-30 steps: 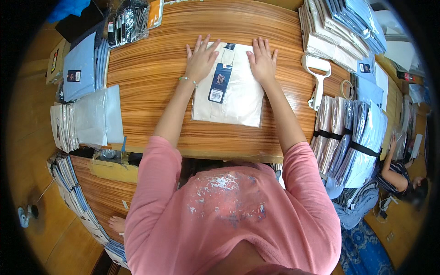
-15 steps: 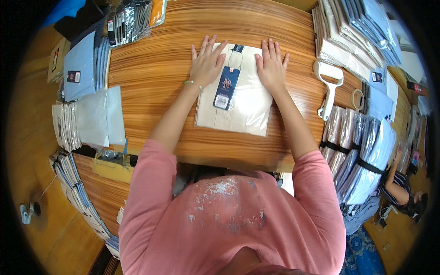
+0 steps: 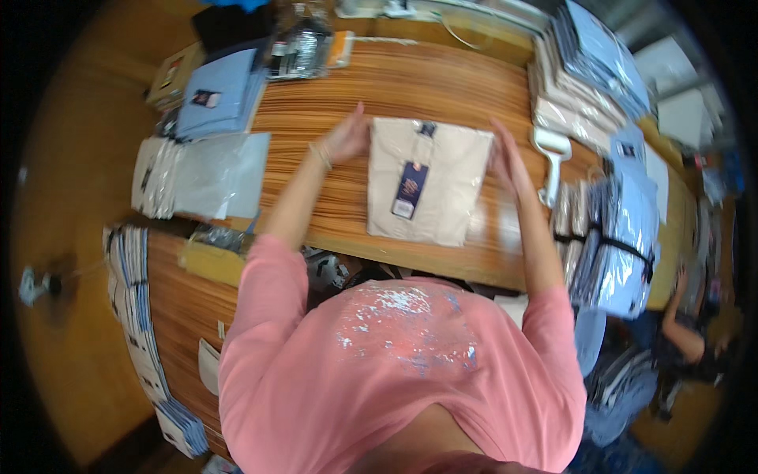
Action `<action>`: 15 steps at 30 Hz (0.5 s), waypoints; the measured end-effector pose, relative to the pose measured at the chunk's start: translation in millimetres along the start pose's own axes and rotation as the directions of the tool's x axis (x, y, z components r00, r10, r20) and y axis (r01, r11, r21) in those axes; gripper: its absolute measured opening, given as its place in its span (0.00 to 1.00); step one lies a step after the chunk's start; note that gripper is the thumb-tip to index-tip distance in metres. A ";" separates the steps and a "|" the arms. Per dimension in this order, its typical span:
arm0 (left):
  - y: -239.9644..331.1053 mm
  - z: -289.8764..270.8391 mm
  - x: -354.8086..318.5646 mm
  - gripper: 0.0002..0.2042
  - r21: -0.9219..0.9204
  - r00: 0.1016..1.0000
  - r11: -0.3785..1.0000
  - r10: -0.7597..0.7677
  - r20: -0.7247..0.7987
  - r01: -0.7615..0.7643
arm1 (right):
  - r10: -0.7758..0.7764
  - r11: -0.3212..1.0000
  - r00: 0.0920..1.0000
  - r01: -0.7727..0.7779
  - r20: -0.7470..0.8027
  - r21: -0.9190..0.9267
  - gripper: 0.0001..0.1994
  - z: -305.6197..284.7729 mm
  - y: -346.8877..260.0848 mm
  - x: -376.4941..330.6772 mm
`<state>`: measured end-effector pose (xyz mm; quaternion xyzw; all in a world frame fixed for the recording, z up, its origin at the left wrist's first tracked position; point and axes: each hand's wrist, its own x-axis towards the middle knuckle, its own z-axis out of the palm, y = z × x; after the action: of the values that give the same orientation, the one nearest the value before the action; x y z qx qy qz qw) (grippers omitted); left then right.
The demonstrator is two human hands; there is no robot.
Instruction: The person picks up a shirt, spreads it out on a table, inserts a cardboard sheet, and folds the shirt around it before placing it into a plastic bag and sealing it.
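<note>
A cream folded shirt in a clear bag [image 3: 452, 186] is between my hands, facing up, with a navy hang tag [image 3: 410, 189] on its front. It looks slightly raised off the wooden table. My left hand [image 3: 350, 138] grips its upper left edge; part of the fingers is hidden behind it, and a bracelet circles the wrist. On the upper right edge my right hand [image 3: 506, 160] holds the other side, its fingers smeared by motion.
A white lint roller [image 3: 550, 162] lies right of the shirt. Bagged shirts [image 3: 584, 99] are piled far right, with strapped bundles [image 3: 612, 245] nearer. Blue shirts [image 3: 217, 95] and clear-bagged packs [image 3: 178, 178] stand left. Another person's arm [image 3: 679, 332] shows at the far right.
My hands have gone from lying flat on the bagged shirt to gripping its two side edges, and it has come up a little. The whole view has shifted.
</note>
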<state>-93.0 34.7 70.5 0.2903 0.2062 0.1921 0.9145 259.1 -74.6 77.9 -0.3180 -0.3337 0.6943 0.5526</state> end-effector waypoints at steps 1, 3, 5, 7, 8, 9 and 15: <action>-33.6 19.5 -1.3 0.42 -0.287 0.989 0.949 0.102 -0.106 -0.129 | 0.114 0.918 0.993 -0.097 -0.024 0.385 0.29 -23.8 36.2 -21.8; -107.2 -0.4 -6.1 0.30 -0.270 0.988 0.951 0.151 -0.026 -0.152 | 0.346 0.882 0.901 -0.217 -0.261 0.419 0.26 -13.5 102.6 -57.3; -154.2 13.3 -25.7 0.21 0.020 0.891 0.970 0.230 -0.391 -0.242 | 0.246 0.956 0.868 -0.290 -0.432 -0.038 0.22 24.4 114.3 -66.3; -154.4 34.4 -30.8 0.21 0.090 0.844 0.946 0.318 -0.431 -0.311 | 0.269 0.922 0.843 -0.366 -0.466 -0.129 0.21 41.1 96.1 -65.8; -140.4 51.6 -37.6 0.21 0.179 0.786 0.922 0.387 -0.482 -0.344 | 0.233 0.942 0.870 -0.312 -0.435 -0.119 0.21 57.6 80.2 -63.0; -122.4 68.4 -45.6 0.23 0.201 0.779 0.894 0.448 -0.440 -0.400 | 0.192 0.961 0.893 -0.255 -0.408 -0.107 0.21 71.6 62.5 -61.4; -74.7 43.7 -82.1 0.36 0.616 0.592 0.730 0.647 -0.481 -0.297 | 0.234 0.946 0.920 -0.290 -0.314 -0.144 0.22 42.7 75.0 -1.2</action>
<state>-123.4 -80.3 79.3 0.4603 0.4716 0.4699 0.5873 183.1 -93.1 41.3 -0.5098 -0.2667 0.6729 0.4649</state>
